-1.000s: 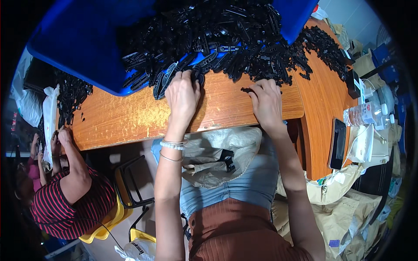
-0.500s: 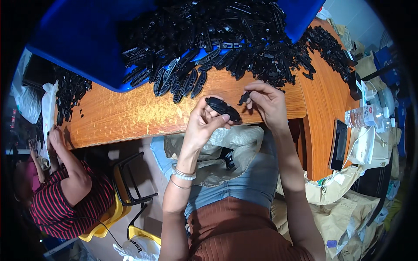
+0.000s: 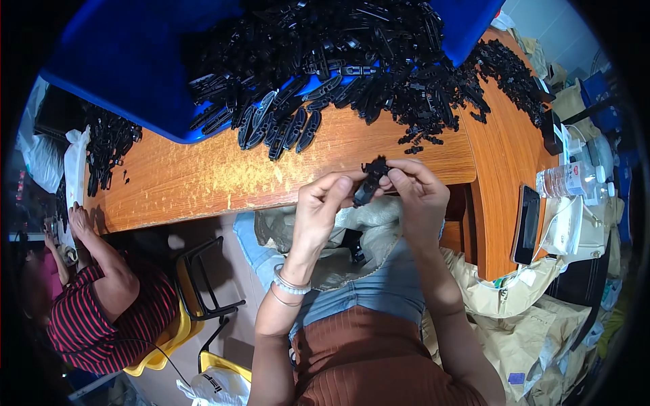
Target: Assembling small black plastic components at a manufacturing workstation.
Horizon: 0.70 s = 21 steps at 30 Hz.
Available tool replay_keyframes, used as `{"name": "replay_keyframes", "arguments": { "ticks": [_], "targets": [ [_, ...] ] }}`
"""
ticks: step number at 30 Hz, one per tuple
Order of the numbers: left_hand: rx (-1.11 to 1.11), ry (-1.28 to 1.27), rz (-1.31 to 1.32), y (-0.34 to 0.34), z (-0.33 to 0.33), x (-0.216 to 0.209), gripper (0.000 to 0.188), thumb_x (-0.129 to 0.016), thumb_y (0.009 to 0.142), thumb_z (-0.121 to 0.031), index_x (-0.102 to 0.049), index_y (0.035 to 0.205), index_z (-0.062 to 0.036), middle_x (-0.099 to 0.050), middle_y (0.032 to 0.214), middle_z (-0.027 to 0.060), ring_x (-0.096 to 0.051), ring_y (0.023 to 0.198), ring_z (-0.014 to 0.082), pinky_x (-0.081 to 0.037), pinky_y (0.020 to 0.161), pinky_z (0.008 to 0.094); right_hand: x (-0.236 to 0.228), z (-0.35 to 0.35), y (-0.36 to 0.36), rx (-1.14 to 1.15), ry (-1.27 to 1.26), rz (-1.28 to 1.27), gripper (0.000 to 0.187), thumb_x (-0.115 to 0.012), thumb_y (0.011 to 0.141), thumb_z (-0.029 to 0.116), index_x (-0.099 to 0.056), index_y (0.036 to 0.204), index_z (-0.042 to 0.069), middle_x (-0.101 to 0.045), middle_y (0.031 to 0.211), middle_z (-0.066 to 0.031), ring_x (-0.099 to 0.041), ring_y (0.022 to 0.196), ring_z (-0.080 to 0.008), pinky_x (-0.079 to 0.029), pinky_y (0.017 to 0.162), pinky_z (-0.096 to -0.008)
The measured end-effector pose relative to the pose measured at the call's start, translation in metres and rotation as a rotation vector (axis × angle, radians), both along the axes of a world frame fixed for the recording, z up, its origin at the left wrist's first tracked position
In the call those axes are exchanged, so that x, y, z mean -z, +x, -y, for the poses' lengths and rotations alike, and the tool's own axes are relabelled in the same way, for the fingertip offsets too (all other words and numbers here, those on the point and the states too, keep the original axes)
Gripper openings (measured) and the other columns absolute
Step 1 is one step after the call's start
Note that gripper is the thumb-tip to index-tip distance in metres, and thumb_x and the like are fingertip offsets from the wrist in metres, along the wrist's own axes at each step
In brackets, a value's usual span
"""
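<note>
Above my lap, just off the table's front edge, my left hand [image 3: 318,206] pinches a long, narrow black plastic part [image 3: 364,194] between thumb and fingers. The part stands tilted, its upper end leaning right. My right hand [image 3: 421,196] is closed at that upper end, with thumb and forefinger on a small black plastic piece [image 3: 374,165]. The two pieces touch or overlap; the fingers hide whether they are joined. On the wooden table [image 3: 257,179] ahead lie loose long oval black parts [image 3: 308,132] and small black pieces [image 3: 423,125].
A blue bin [image 3: 122,74] heaped with black parts lies across the table's back. At right are a phone [image 3: 526,224] and plastic bottles [image 3: 572,181]. A pale woven sack [image 3: 345,260] covers my lap. A person in a striped top [image 3: 115,325] sits at the left.
The right hand has brought the small piece leftward and down onto the long part. My left hand has turned the long part from lying crosswise to steeply tilted.
</note>
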<state>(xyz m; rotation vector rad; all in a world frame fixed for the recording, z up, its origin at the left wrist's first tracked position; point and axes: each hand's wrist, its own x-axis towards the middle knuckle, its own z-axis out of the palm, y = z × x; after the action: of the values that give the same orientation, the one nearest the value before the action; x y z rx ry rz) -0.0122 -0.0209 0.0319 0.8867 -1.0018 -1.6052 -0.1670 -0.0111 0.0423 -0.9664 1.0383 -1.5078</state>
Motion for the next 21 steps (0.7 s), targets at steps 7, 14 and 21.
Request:
{"name": "replay_keyframes", "arguments": {
  "ticks": [7, 14, 21],
  "targets": [
    [0.099, -0.08, -0.011, -0.003, -0.005, -0.007, 0.037, -0.059, 0.081, 0.012, -0.053, 0.118, 0.0075, -0.064, 0.099, 0.0138, -0.065, 0.084, 0.0158, -0.054, 0.077, 0.0251, 0.002, 0.0, -0.005, -0.012, -0.268, -0.326, 0.012, -0.06, 0.081, -0.004, -0.066, 0.091, -0.003, -0.06, 0.093, -0.0078, -0.056, 0.086, -0.0129, -0.046, 0.069, -0.0221],
    [0.155, 0.019, 0.125, 0.006, -0.008, -0.015, 0.03, -0.062, 0.081, 0.009, -0.058, 0.111, 0.0075, -0.066, 0.086, 0.012, -0.065, 0.07, 0.0142, -0.056, 0.065, 0.024, 0.001, -0.001, -0.012, -0.017, -0.293, -0.478, 0.009, -0.063, 0.077, -0.002, -0.069, 0.085, 0.0, -0.06, 0.09, -0.0071, -0.053, 0.085, -0.0164, -0.043, 0.072, -0.0258],
    [0.058, 0.009, 0.056, 0.003, -0.007, -0.012, 0.022, -0.063, 0.081, 0.007, -0.062, 0.103, 0.0054, -0.066, 0.081, 0.0096, -0.065, 0.069, 0.0118, -0.053, 0.06, 0.0208, -0.004, -0.006, -0.01, -0.04, -0.325, -0.628, 0.018, -0.064, 0.078, -0.001, -0.065, 0.096, -0.002, -0.06, 0.093, -0.0078, -0.053, 0.086, -0.0146, -0.043, 0.075, -0.0245]
  ]
}}
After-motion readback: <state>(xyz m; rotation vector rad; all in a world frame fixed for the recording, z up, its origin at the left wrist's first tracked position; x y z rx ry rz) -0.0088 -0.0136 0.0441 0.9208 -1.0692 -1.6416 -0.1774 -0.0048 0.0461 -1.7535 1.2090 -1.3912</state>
